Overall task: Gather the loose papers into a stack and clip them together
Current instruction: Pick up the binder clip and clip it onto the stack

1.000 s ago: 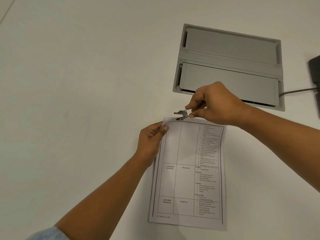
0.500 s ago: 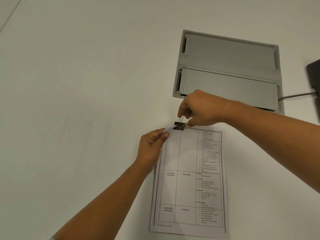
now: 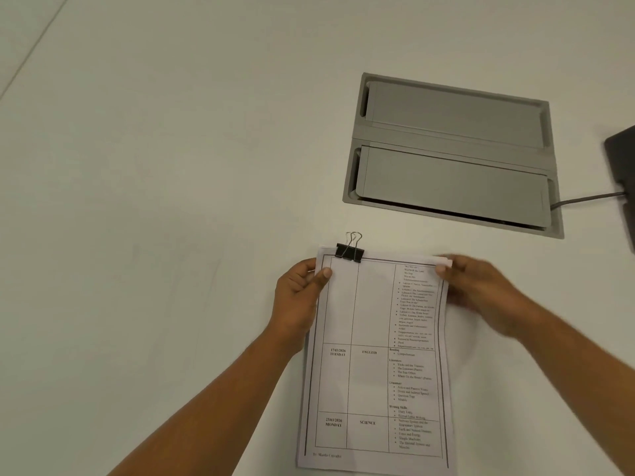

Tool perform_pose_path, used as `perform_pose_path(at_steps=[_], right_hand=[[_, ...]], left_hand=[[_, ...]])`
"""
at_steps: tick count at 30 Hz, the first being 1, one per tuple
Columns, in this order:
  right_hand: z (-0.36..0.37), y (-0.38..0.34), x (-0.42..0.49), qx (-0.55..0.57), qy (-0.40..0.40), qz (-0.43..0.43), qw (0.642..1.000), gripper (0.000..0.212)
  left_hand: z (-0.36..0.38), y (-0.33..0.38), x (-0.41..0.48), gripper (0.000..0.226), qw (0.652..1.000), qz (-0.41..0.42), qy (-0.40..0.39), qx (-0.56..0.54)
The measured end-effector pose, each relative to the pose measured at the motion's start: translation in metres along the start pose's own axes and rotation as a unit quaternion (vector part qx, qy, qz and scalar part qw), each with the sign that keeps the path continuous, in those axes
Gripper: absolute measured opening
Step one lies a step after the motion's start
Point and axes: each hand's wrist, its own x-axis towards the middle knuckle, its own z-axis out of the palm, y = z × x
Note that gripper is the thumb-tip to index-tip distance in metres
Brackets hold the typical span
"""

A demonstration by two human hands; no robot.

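Black binder clip (image 3: 348,251), its two silver wire handles pointing away from the sheets, grips the top edge of the stack of papers (image 3: 374,355) near the upper left corner. The stack lies lengthwise on the white table (image 3: 171,201), near a grey hatch (image 3: 453,156) set into the tabletop. Its top sheet shows a printed timetable with the words ENGLISH and SCIENCE. The left hand (image 3: 299,297) holds the stack's left edge just below the clip: the thumb lies flat on the top sheet and the other fingers are curled at the edge, so the paper is pinched between them. The right hand (image 3: 481,293) is blurred. Its thumb tip sits on the upper right corner and it seems to pinch that corner, though I cannot tell how the other fingers lie. A grey cable (image 3: 584,199) runs from the hatch's right side to a dark object (image 3: 622,173) cut off by the right border of the view
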Motion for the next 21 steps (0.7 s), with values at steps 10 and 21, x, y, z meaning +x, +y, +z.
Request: perform_pose_path(at_steps=[10, 21], right_hand=[[0.051, 0.046, -0.03, 0.147, 0.204, -0.027, 0.967, 0.021], [0.033, 0.05, -0.029, -0.212, 0.314, -0.105, 0.92, 0.065]], left_hand=[[0.016, 0.004, 0.003, 0.021, 0.998, -0.015, 0.039, 0.036], [0.015, -0.014, -0.024, 0.063, 0.86, 0.187, 0.054, 0.471]])
